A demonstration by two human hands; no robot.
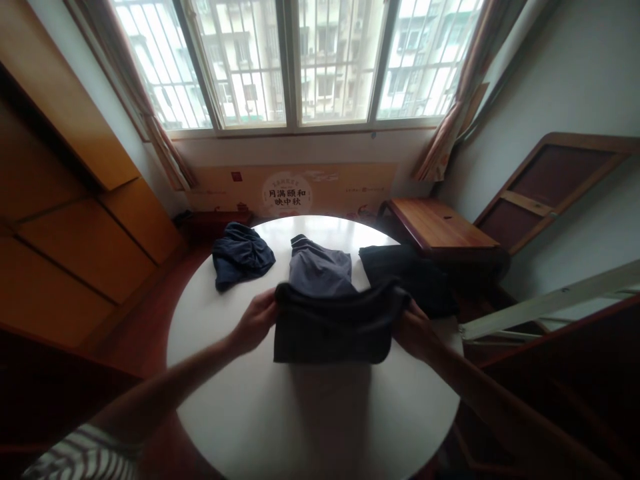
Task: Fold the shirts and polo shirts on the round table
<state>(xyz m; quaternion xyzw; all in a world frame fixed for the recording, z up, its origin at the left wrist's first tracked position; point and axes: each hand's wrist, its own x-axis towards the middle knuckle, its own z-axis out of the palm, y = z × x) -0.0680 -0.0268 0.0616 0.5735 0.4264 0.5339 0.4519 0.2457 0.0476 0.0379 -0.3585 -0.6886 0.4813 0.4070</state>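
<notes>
A dark, folded garment (pixel 333 330) hangs between my two hands above the round white table (pixel 320 427); its exact kind does not show. My left hand (pixel 254 323) is closed on its upper left corner. At the upper right corner my right hand (pixel 414 328) grips it, with the fingers partly behind the cloth. Just beyond the held garment lies a grey garment (pixel 323 267) with a dark, striped waistband, its near end hidden. A crumpled navy garment (pixel 241 257) rests at the table's far left. Black cloth (pixel 415 273) lies at the right edge, partly behind my right hand.
Behind the table, a wooden side table (pixel 443 223) stands at the right. Wooden cabinets (pixel 65 253) line the left side. A long printed box or panel (pixel 345 190) is below the barred window. A pale rail (pixel 550 303) slants in from the right.
</notes>
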